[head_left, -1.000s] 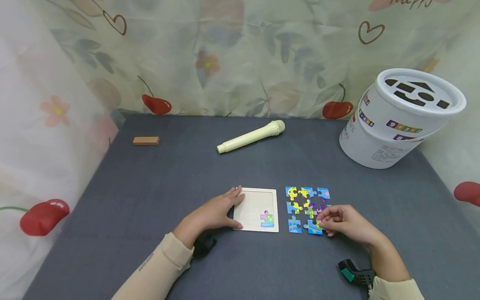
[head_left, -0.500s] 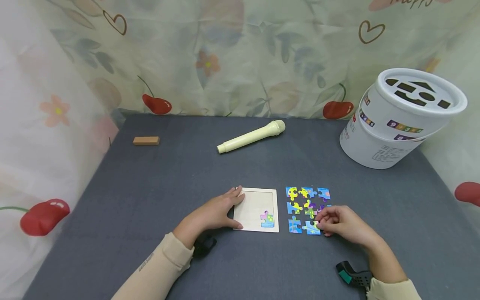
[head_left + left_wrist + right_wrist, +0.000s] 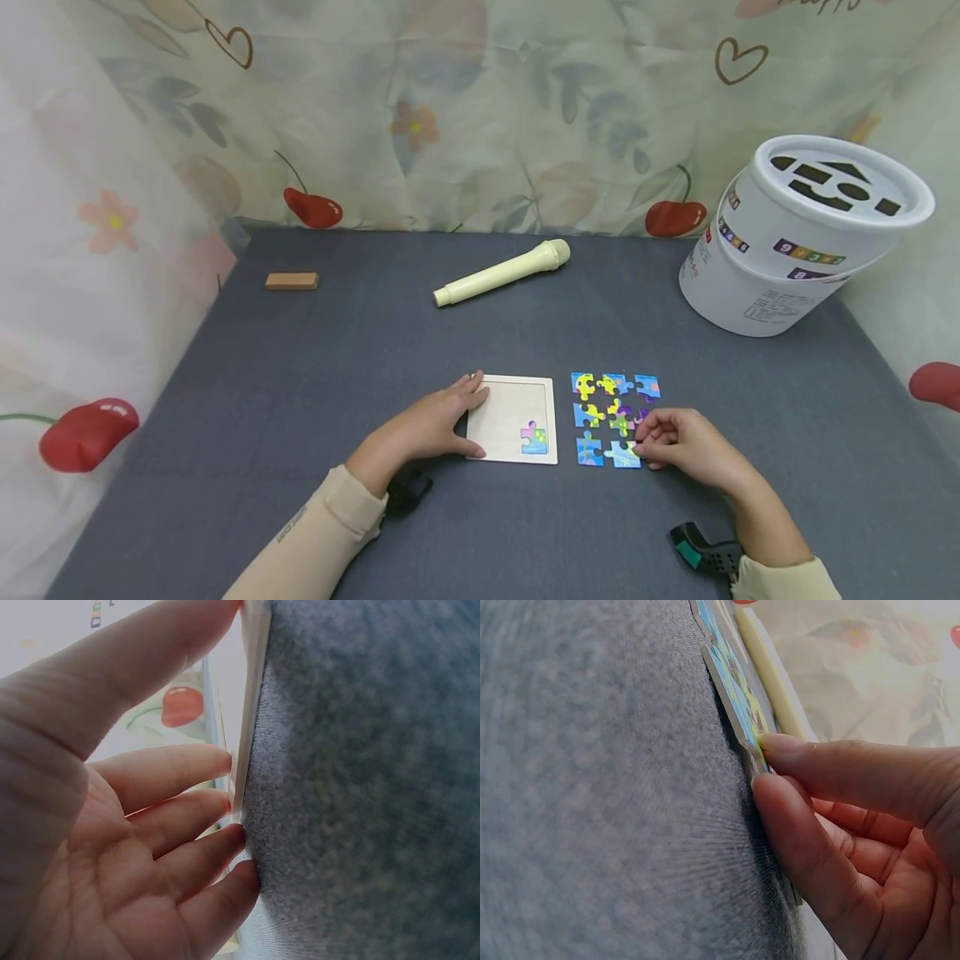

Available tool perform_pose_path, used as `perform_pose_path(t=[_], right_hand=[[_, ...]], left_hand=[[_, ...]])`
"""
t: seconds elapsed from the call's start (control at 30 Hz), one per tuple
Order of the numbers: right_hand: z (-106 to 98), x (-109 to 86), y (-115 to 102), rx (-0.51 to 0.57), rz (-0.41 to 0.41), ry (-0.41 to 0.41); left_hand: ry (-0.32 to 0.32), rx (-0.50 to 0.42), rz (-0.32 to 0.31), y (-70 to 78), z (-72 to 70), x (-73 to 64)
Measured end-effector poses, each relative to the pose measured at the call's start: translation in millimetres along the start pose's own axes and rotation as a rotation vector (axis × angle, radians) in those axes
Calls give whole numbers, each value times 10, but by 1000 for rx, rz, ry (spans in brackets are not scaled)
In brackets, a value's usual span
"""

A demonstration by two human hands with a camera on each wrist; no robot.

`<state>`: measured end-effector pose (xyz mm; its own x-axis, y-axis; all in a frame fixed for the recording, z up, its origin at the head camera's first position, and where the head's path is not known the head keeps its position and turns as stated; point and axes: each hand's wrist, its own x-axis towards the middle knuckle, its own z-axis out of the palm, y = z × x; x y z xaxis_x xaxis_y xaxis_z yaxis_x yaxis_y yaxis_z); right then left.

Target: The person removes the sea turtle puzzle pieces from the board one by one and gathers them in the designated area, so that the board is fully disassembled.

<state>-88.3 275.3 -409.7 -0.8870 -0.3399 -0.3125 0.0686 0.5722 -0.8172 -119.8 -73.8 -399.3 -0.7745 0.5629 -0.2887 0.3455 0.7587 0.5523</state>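
My left hand (image 3: 442, 421) rests at the left side of a pale wooden puzzle board (image 3: 510, 408), its fingers and thumb spread along that edge. In the left wrist view the fingertips touch the board's thin rim. One pink, green and blue jigsaw piece (image 3: 534, 440) lies in the board's lower right corner. My right hand (image 3: 686, 442) pinches a blue jigsaw piece (image 3: 621, 455) between thumb and finger at its right end. The right wrist view shows this piece (image 3: 731, 690) low over the cloth. Several other jigsaw pieces (image 3: 585, 415) lie in rows beside it, partly covered by the right hand.
A cream toy microphone (image 3: 502, 273) lies behind the board. Farther back left is a small wooden block (image 3: 292, 282). A white lidded bucket (image 3: 787, 250) with shaped holes stands at the back right. Patterned curtains border the dark table (image 3: 390, 350).
The right hand has shifted slightly left with the pinched blue piece, which now sits flatter and closer to the lower left piece. The left hand and board stay still.
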Motion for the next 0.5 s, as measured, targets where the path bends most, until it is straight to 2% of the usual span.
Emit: perform_pose_path(t=[0.5], right_hand=[[-10,13,4,12,28,-5]], left_hand=[[7,3,8,-4,3,-2]])
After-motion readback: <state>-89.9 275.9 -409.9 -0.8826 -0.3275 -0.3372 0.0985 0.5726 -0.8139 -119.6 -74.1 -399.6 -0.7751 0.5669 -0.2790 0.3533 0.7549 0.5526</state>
